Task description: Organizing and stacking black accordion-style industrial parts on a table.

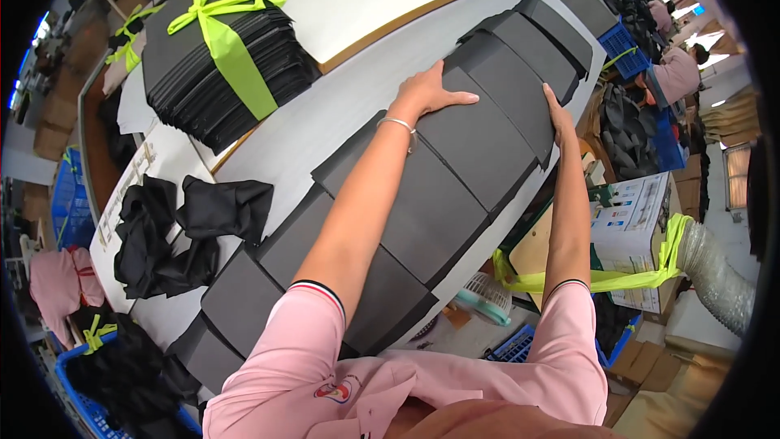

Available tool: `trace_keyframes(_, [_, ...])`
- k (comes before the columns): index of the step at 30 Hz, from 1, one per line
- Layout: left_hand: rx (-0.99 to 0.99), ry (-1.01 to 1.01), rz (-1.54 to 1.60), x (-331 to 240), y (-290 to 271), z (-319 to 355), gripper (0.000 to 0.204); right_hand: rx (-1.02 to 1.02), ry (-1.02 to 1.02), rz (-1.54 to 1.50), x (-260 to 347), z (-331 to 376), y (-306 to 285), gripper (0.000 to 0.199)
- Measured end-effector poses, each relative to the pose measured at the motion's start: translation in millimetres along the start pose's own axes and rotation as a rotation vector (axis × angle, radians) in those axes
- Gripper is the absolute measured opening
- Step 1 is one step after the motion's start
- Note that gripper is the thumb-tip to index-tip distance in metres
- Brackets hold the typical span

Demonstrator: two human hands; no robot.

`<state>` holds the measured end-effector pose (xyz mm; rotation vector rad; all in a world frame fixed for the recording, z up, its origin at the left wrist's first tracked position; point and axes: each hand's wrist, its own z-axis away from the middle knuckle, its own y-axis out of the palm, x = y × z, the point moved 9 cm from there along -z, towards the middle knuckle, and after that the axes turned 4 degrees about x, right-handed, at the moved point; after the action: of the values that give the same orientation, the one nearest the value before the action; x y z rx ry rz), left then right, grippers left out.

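Overlapping dark grey flat panels [439, 187] lie in a long row, slanting across the white table from lower left to upper right. My left hand [431, 93] rests on the far edge of the row, thumb stretched out over a panel and fingers apart. At the near edge, my right hand [558, 116] lies against the panels' side with its fingers extended; its thumb is hidden. Beyond both hands, a curved end panel [556, 32] rises slightly at the row's far right end.
A thick stack of black sheets [219, 57], tied with yellow-green ribbon, stands at the far left. Crumpled black cloth pieces [187, 228] lie beside the row. To the right are a carton [634, 219] and a silver duct hose [715, 272]. Other people [678, 77] sit farther off.
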<state>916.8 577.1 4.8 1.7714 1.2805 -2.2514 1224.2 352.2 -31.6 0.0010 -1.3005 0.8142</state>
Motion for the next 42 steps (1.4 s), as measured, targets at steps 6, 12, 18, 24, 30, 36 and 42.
trace_keyframes(6, [0.1, -0.067, -0.019, -10, 15, 7, 0.096, -0.005, 0.042, 0.019, -13, 2, -21, 0.115])
trace_keyframes(12, [0.096, -0.048, -0.032, -17, 19, 25, 0.095, -0.049, 0.071, 0.052, -29, 22, -36, 0.117])
trace_keyframes(18, [0.141, -0.063, -0.085, -24, 31, 57, 0.099, -0.082, 0.083, 0.065, -45, 69, -46, 0.112])
trace_keyframes(24, [0.192, -0.071, -0.101, -29, 47, 89, 0.108, -0.042, 0.171, 0.077, -73, 106, -60, 0.102])
trace_keyframes(30, [0.25, -0.185, -0.071, -21, 47, 94, 0.115, 0.171, 0.17, -0.074, -57, 110, -51, 0.086])
trace_keyframes(36, [0.165, -0.141, -0.058, -23, 42, 91, 0.114, 0.149, 0.226, -0.53, -81, 160, -24, 0.077])
trace_keyframes(42, [0.25, -0.155, -0.038, -29, 46, 90, 0.095, 0.265, 0.256, -0.616, -70, 121, -5, 0.076])
